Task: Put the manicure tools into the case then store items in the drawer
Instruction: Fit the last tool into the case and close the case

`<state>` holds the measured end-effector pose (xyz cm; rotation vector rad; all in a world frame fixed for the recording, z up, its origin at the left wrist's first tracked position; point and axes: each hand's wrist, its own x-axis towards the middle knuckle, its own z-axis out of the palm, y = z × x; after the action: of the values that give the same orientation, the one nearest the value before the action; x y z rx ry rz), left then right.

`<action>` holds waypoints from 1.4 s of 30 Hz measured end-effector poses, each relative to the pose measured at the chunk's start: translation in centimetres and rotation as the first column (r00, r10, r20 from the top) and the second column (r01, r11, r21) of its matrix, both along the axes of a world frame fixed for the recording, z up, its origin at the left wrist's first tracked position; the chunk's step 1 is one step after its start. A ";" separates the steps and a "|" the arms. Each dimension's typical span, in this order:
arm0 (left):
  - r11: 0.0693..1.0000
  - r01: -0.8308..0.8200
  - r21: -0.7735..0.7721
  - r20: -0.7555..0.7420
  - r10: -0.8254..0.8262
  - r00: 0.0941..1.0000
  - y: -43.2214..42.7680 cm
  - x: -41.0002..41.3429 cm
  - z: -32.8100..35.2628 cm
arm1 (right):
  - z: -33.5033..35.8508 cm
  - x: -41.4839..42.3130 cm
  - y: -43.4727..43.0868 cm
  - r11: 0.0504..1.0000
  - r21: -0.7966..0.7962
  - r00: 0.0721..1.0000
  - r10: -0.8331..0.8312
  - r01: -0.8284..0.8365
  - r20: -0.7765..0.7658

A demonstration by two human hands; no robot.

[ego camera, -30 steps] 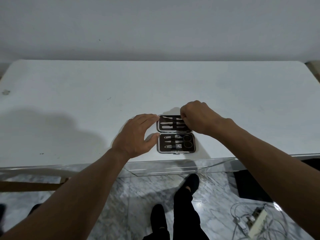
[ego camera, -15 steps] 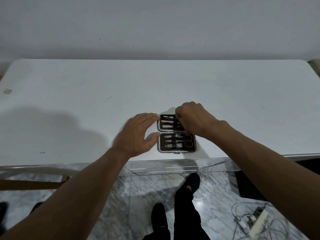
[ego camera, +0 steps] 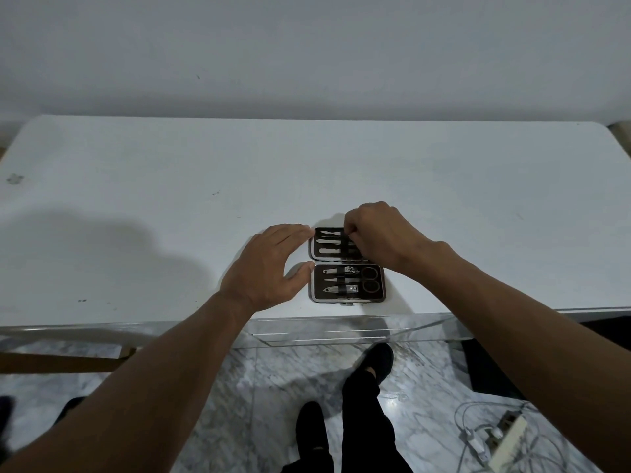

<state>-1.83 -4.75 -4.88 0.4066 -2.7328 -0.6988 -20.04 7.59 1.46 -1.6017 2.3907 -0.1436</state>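
Case [ego camera: 346,279] lies open on the counter [ego camera: 478,199]; my left hand [ego camera: 269,264] braces its side, spread open, right hand [ego camera: 379,235] pinches a tool [ego camera: 329,250] in the far half.

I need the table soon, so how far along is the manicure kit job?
Mostly packed: the open case on the white table has tools strapped in both halves, with scissors in the near half. In hand: the right hand works at the far half while the left hand steadies the case's left edge. Left: closing the case and storing it in the drawer.
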 end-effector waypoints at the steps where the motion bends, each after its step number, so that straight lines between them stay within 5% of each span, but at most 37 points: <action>1: 1.000 -0.001 -0.001 0.004 0.001 1.000 0.0 0.0 0.0 | 0.0 0.0 0.1 1.000 -0.004 1.000 -0.006 0.006 0.003; 12: 1.000 -0.004 0.010 0.023 0.004 1.000 0.1 0.0 0.3 | 0.5 -0.4 2.6 0.973 -0.056 0.971 -0.215 0.222 0.109; 18: 0.999 -0.024 0.024 0.042 0.023 0.999 0.4 0.1 0.8 | 0.1 0.6 4.9 0.892 0.065 0.821 -0.439 0.448 0.365; 22: 0.997 -0.044 0.057 0.092 0.039 0.995 0.6 0.3 0.9 | 0.6 0.9 5.9 0.899 0.088 0.745 -0.408 0.429 0.528; 28: 0.978 -0.149 0.146 0.174 0.123 0.977 1.3 -0.4 2.5 | 0.2 0.8 6.6 0.888 0.056 0.731 -0.411 0.457 0.545; 34: 0.860 -0.435 0.269 0.320 0.346 0.882 2.9 -1.9 4.5 | 0.0 0.8 6.4 0.873 0.033 0.709 -0.416 0.486 0.569; 42: 0.678 -0.562 0.475 0.317 0.464 0.827 4.2 -2.7 4.9 | 0.0 1.2 6.6 0.855 0.020 0.675 -0.424 0.519 0.604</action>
<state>-4.54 -0.59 -0.02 1.3702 -2.2993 -1.3173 -18.86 14.15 1.44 -0.7498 2.2334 -0.8216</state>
